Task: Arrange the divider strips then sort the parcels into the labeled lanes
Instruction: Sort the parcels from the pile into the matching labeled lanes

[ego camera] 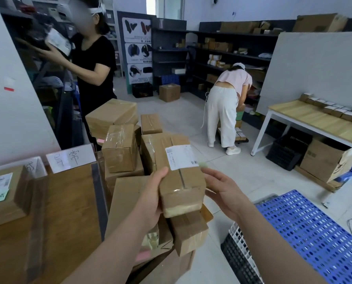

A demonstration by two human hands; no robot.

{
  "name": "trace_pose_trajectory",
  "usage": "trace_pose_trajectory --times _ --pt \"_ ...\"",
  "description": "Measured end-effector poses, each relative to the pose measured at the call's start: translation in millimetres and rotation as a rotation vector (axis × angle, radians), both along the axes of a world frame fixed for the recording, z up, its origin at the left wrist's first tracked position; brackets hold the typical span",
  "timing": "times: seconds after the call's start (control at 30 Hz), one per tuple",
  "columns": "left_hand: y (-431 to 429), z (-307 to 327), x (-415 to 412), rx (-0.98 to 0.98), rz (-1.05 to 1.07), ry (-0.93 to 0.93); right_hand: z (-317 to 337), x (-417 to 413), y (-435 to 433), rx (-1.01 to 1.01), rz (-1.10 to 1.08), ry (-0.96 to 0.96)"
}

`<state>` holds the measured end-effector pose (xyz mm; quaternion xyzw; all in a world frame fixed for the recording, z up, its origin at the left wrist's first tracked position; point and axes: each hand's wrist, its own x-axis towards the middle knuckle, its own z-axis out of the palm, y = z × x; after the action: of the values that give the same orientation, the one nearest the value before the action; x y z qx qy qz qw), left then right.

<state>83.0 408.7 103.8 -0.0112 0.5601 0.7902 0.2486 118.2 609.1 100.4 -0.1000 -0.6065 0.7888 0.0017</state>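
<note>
"Cardboard everywhere. Where does this one go?"

"Leftward, I'd guess. The wooden table (68, 201) with its divider strip (98, 191) and label card (70, 157) lies left of the grip. One sorted parcel (5, 193) sits in the far-left lane."

"Who's got it?"

"The left hand (152, 197), nearer the table. Its fingers curl round the held parcel (181, 181), thumb on top, above the pile (119, 148). The long axis runs away from the wearer, label up."

"And the other?"

"The right hand (222, 187) hovers just beside its right edge, fingers loose, gripping nothing."
</note>
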Motion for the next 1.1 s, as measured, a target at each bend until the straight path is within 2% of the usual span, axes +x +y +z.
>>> trace_pose_trajectory --times 0.1,0.2,0.3,0.43,0.53,0.8,1.0,1.1 --pt "-3 -1 1 0.195 0.016 -0.041 -3 1 -5 0.105 0.128 -0.119" --pt "-8 -5 0 0.257 0.048 -0.074 -5 1 -8 -0.01 0.169 -0.125" --pt "-16 -10 -1 0.197 0.093 -0.077 -3 3 -9 -0.002 0.145 -0.072" --pt "-23 -16 4 -0.012 0.152 0.09 -2 6 -10 0.104 0.086 -0.015" --pt "-21 -16 7 -0.082 0.169 0.142 0 8 -13 0.142 0.08 -0.002" --pt "-32 -2 14 -0.074 0.12 0.202 10 -1 -30 0.185 0.087 0.051" --pt "-75 11 15 -0.059 0.318 0.118 28 -22 -77 0.166 0.153 0.092" --pt "-110 11 17 -0.036 0.412 0.095 37 -30 -113 0.17 0.287 0.087"
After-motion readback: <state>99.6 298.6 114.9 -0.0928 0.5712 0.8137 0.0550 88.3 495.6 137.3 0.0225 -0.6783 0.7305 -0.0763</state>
